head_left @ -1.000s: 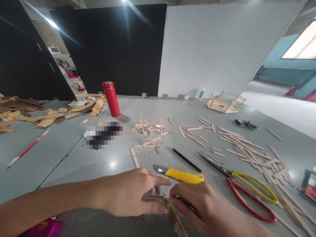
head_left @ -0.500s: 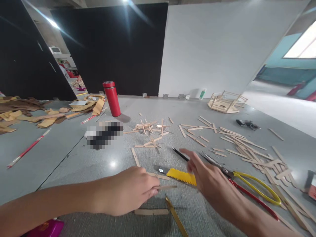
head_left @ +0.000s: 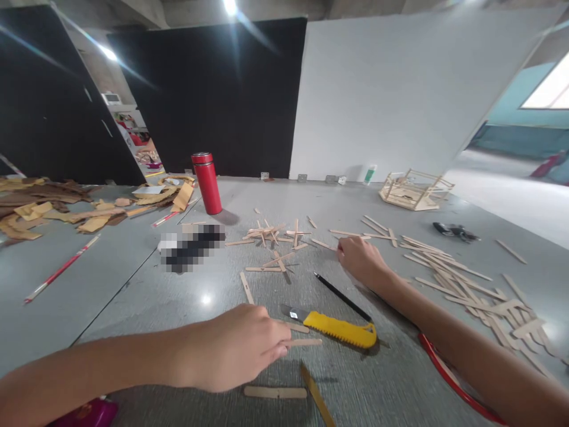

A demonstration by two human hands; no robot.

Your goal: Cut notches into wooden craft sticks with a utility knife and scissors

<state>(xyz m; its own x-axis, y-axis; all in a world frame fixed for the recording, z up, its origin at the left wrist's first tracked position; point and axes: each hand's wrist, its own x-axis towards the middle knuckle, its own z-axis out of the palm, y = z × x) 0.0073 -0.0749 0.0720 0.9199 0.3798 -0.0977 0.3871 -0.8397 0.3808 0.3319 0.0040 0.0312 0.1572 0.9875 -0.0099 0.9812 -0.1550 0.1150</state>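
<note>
My left hand (head_left: 249,350) is closed around a wooden craft stick (head_left: 306,342), whose free end points right. My right hand (head_left: 362,258) reaches farther out with curled fingers at another craft stick (head_left: 323,244), seemingly pinching its right end; the fingertips are partly hidden. Between the hands lie a yellow utility knife (head_left: 342,331) with its blade out and a black pen (head_left: 342,296). Close to me are a craft stick (head_left: 275,392) with a small mark at its middle and a pointed gold-coloured tool (head_left: 316,394). Under my right forearm a red handle (head_left: 448,373) shows.
Loose craft sticks spread at the right (head_left: 471,290) and in a small pile (head_left: 269,232) at centre. A red flask (head_left: 207,185) stands at back left, near cardboard scraps (head_left: 102,213). A stick frame model (head_left: 415,193) sits at back right. A purple object (head_left: 95,412) lies at lower left.
My right hand has moved forward from above the utility knife to the sticks beyond the pen, and its fingers have closed. The stick there has turned. My left hand keeps its stick.
</note>
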